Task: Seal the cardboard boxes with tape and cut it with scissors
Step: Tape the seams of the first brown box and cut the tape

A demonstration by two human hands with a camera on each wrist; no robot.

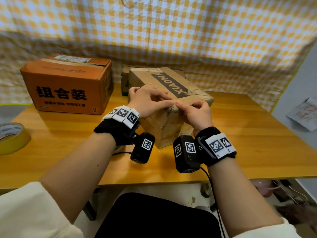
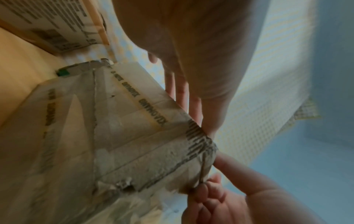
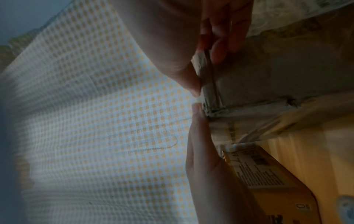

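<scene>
Head view: brown box (image 1: 169,100) at frame centre on the tabletop (image 1: 240,134), one corner turned toward the viewer. The left hand (image 1: 147,102) lies fingers-extended along its near top edge; the right hand (image 1: 197,114) pinches that edge, probably smoothing tape. An orange box (image 1: 68,85) stands upper left, a tape roll (image 1: 12,137) at the left border. Bare tabletop lies lower right; no scissors visible.

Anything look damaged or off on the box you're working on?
Yes. The brown box is worn: its near top corner, where both hands meet, is torn and frayed, with wrinkled old tape on the side.
</scene>
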